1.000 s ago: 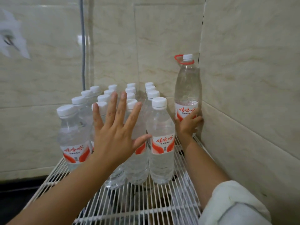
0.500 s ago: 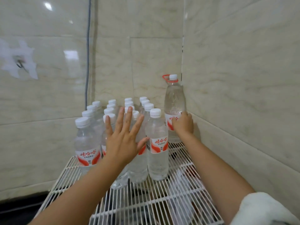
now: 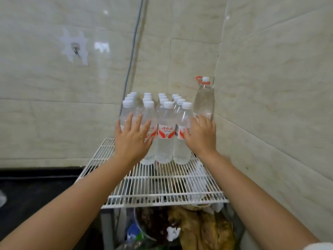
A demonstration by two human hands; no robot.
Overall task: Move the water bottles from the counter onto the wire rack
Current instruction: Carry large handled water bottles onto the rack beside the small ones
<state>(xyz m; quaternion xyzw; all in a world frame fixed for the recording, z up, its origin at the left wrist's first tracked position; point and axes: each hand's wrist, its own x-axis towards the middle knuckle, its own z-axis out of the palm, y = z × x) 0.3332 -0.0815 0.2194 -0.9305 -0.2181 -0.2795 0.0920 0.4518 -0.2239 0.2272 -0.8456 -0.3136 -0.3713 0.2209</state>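
Bottles upright just beyond your fingers
Your left hand (image 3: 132, 141) and right hand (image 3: 201, 137), fingers spread, flank the water bottles (image 3: 166, 130) at the wire rack (image 3: 162, 179) back edge

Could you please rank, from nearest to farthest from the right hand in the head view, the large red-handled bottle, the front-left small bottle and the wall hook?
From the right hand:
1. Large red-handled bottle, just behind it, by the right wall.
2. Front-left small bottle, across the group, behind the left hand.
3. Wall hook, high on the left wall.
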